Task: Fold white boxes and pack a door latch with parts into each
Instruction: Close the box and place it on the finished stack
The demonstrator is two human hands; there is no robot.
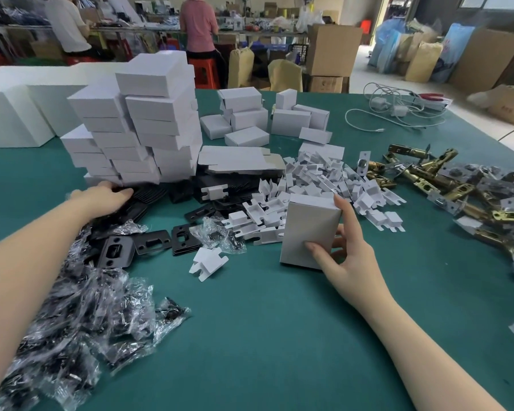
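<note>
Dozens of closed white boxes (137,126) are already stacked at the bench's (250,336) far left, yet many brass latches (445,185) remain unpacked. One folded box (309,232) is held upright by the right hand (343,256); black plates (149,192) are touched by the left hand's (107,197) straight fingers.

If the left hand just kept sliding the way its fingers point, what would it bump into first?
Most likely the fanned stack of black metal plates its fingertips already touch; the left hand points right across the table. Beyond lies the pile of white cardboard inserts, though depth is unclear.
</note>
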